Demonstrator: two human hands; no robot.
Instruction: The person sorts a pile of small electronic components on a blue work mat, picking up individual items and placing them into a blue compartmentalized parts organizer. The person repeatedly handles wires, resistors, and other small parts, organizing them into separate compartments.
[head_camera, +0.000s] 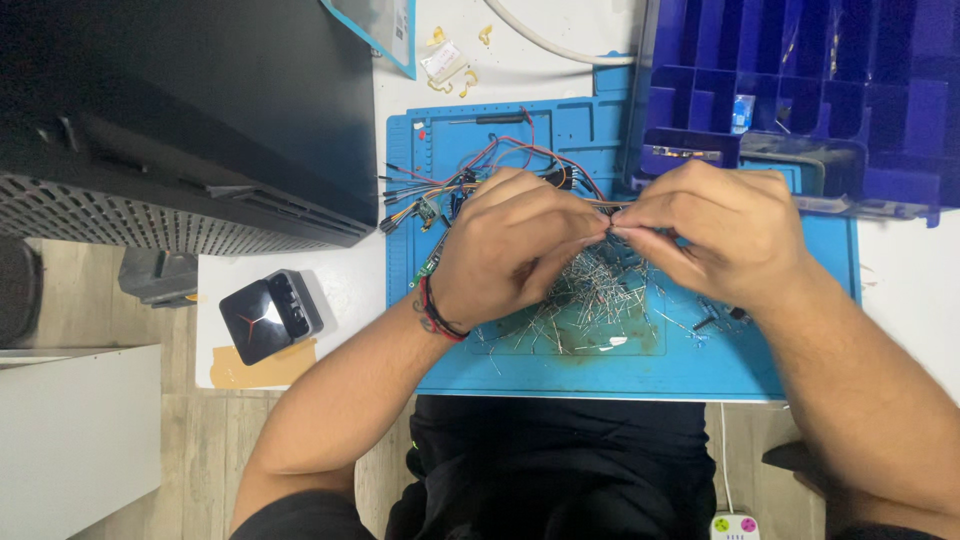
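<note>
From the head view we look down on our two hands meeting over a blue silicone work mat (700, 370) on a white table (905, 290). Our left hand (510, 250), with a red and black cord bracelet (432, 310) at the wrist, and our right hand (715, 230) come together fingertip to fingertip. Between them we pinch a thin, pale wire-legged component (612, 229); the fingers of both hands are closed on it, thumb against forefinger, and it sits right at the tips, above the mat rather than resting on it.

Below the hands a loose heap of thin metal-legged parts (590, 300) is spread across the mat, so we judge most of the pile is yet to be handled, with only this one piece in hand. Behind our left hand lies a tangle of red, black and yellow jumper wires (440, 185) around a small circuit board, partly hidden. A dark blue plastic compartment organiser (800, 80) stands just past our right hand. A large black perforated case (180, 130) fills the upper left, and a small black square device (270, 315) rests beside the mat.
</note>
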